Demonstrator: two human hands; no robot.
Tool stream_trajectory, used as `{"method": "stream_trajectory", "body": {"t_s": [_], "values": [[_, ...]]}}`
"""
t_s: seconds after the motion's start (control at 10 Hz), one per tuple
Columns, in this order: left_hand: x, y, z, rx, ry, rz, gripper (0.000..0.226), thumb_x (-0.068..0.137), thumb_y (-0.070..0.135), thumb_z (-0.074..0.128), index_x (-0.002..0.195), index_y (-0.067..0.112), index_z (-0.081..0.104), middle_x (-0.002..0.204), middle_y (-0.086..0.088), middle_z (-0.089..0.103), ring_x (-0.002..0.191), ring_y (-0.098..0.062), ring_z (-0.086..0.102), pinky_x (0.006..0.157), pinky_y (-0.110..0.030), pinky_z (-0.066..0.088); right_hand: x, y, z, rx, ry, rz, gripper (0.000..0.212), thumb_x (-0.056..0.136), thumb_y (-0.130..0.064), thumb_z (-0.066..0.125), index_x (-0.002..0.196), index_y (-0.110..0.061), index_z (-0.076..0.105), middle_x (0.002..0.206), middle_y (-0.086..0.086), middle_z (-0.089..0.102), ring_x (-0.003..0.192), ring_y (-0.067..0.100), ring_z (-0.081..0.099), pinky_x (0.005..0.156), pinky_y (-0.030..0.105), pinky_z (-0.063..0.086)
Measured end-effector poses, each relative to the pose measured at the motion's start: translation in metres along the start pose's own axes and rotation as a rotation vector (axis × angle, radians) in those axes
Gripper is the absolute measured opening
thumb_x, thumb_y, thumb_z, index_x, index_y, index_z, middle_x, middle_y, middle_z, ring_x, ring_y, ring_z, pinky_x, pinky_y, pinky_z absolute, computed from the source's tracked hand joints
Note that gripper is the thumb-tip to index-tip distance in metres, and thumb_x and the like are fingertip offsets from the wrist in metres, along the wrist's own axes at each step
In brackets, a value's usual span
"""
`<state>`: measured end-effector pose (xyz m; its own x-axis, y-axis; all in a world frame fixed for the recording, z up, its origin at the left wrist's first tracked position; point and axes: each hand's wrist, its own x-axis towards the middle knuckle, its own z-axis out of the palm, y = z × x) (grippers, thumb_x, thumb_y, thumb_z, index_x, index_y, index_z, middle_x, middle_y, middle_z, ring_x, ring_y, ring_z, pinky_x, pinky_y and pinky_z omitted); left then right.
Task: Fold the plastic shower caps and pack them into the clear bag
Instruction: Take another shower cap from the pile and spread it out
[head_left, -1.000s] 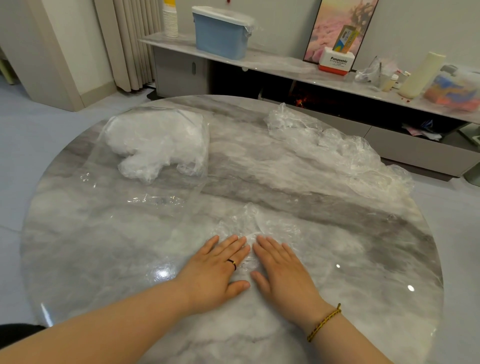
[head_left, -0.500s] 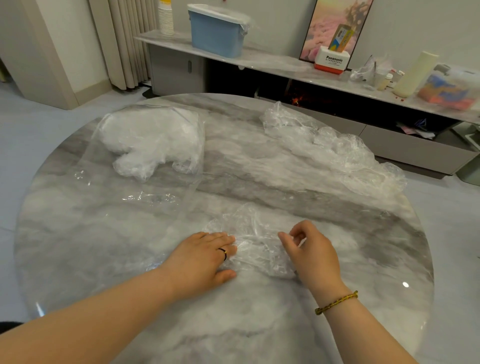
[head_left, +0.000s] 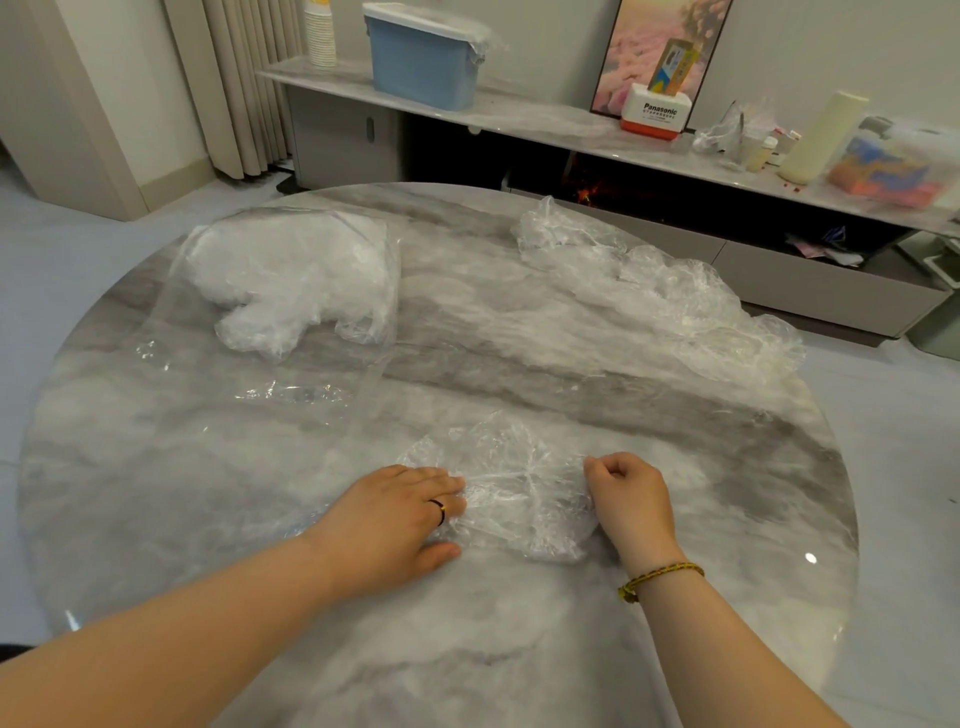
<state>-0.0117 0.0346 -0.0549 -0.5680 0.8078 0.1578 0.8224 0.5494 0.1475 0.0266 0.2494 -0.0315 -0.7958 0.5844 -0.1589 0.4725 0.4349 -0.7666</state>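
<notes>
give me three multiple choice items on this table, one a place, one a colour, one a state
1. The loose cap pile lies: A on the floor; B at the table's far right; C in a lap.
2. The lidded bin is: A red; B green; C blue.
3. The left hand is: A flat on the front cap; B raised in the air; C in a fist.
Key: B, it lies along the far right rim; C, its walls are blue; A, straight fingers press the cap.
</notes>
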Motion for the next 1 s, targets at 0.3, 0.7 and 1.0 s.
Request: {"method": "stream_trajectory", "body": {"t_s": [0.3,0.7,1.0], "values": [[-0.002,-0.001,-0.003,-0.005,0.001,0.013,0.048,0.070,0.053,0.032,0.078,0.033,0.075,0.092,0.017,0.071,0.081,0.000,0.068,0.066,-0.014,0.052,-0.011,-0.009,-0.005,-0.244,0.037,-0.405,0.023,0.089,-0.010,0.053,0.112,-0.009,0.056,0.105,-0.003,0.052,0.103,0.016,0.050,0.075,0.014,0.029],[-0.004,-0.005,-0.010,-0.003,-0.027,0.006,0.054,0.067,0.056,0.034,0.089,0.027,0.075,0.092,0.012,0.071,0.084,-0.004,0.068,0.087,-0.020,0.037,-0.038,-0.010,0.023,-0.703,-0.179,-0.900,0.013,0.042,-0.020,0.056,0.054,-0.023,0.062,0.056,-0.011,0.059,0.046,0.008,0.057,0.037,0.013,0.036],[-0.004,0.001,-0.015,-0.054,0.043,-0.125,0.058,0.059,0.036,0.034,0.102,0.022,0.072,0.092,0.011,0.071,0.085,-0.006,0.068,0.080,-0.018,0.048,-0.030,-0.015,0.006,-0.384,-0.288,-0.569,0.011,0.089,-0.015,0.048,0.092,-0.017,0.059,0.076,-0.003,0.056,0.076,0.017,0.052,0.066,0.026,0.036]]}}
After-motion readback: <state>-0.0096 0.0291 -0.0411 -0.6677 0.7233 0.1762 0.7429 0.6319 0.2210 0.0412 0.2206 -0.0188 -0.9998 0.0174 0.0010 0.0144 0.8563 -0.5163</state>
